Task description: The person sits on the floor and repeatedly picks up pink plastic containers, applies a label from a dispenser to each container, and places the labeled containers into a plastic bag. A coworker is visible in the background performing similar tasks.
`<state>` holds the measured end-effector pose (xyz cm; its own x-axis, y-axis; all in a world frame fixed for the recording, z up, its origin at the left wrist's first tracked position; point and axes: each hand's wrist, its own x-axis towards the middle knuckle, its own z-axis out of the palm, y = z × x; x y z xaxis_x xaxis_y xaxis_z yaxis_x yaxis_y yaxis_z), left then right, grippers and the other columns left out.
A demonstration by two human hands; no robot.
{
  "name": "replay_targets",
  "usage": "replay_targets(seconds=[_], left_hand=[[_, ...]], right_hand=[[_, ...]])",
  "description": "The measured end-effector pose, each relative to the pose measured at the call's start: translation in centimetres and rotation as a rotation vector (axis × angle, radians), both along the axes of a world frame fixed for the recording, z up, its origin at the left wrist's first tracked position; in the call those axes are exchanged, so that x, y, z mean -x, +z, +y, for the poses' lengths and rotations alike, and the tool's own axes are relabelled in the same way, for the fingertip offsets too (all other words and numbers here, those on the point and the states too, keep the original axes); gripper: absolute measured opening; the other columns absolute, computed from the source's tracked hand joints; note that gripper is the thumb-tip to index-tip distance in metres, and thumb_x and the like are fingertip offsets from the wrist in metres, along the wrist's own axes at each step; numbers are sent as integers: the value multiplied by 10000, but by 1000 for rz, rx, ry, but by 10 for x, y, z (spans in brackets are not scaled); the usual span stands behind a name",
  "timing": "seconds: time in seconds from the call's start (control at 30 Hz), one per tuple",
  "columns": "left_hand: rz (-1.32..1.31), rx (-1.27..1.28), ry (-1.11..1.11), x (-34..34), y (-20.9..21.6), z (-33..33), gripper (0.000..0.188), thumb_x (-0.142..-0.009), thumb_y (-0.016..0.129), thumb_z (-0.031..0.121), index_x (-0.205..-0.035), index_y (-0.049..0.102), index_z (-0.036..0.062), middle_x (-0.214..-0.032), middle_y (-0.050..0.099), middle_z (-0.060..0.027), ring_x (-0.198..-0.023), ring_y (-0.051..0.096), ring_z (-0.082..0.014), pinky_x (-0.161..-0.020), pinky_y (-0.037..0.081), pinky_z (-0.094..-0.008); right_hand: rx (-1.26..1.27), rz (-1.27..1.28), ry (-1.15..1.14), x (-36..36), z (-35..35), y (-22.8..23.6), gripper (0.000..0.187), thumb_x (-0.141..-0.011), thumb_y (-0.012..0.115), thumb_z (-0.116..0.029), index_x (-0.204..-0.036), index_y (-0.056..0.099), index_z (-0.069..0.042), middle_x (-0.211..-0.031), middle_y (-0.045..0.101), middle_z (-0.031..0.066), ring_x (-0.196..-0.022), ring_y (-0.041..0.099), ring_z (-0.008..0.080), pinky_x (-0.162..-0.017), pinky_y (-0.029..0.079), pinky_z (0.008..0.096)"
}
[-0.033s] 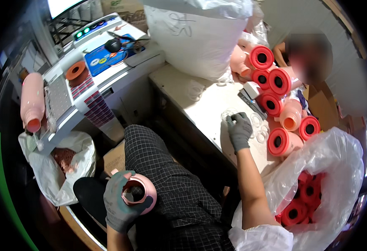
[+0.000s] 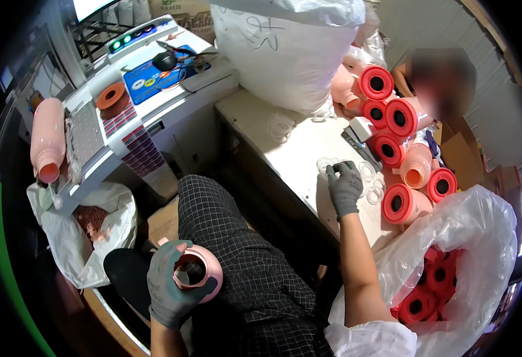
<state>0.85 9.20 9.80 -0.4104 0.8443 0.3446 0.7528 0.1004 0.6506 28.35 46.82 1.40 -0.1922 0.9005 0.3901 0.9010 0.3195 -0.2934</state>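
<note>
My left hand [image 2: 168,288], in a grey glove, is wrapped round a pink bottle [image 2: 214,268] above my lap. The bottle's open mouth faces up and its inside looks dark. My right hand [image 2: 345,189], also gloved, reaches to the white table [image 2: 299,157] on the right. Its fingers are pinched on a white ring [image 2: 337,174], only partly visible between the fingertips. Several loose white rings [image 2: 375,191] lie beside that hand, and another small group of rings [image 2: 281,128] lies farther back on the table.
Pink bottles with red bases [image 2: 398,203] are piled along the table's right side. A clear plastic bag [image 2: 481,238] holds red parts. A large white sack [image 2: 284,59] stands behind. At left are a machine [image 2: 177,113] and a pink bottle [image 2: 47,134]. Another person [image 2: 399,77] sits beyond the pile.
The whole view has shifted slightly. Both hands keep nearly the same pose, the left round the bottle and the right at the rings.
</note>
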Motion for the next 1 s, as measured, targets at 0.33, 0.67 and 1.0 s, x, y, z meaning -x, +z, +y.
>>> replay_targets(seconds=[0.33, 0.67, 1.0], left_hand=[[155, -46, 29, 11, -2, 3, 1064, -598, 1000, 354, -1443, 451, 13, -1345, 503, -184, -1213, 552, -368, -982, 499, -454], [173, -93, -84, 25, 14, -12, 368, -674, 902, 311, -896, 698, 99, -991, 654, -88, -889, 659, -333, -810, 540, -438], [414, 59, -203, 41, 19, -17, 413, -682, 850, 420, -933, 730, 115, -918, 652, -44, -967, 644, -314, -917, 497, -566]], right_hand=[[571, 841, 484, 104, -125, 76, 216, -989, 704, -243, -986, 672, -29, -848, 705, 130, -729, 684, 235, -670, 532, 352], [48, 278, 1557, 169, -206, 91, 302, -900, 753, -310, -1092, 709, -82, -1193, 665, 90, -1038, 666, 277, -1003, 512, 452], [305, 186, 1545, 166, -228, 86, 417, -809, 838, -408, -1036, 660, -107, -989, 596, 56, -830, 575, 225, -729, 442, 396]])
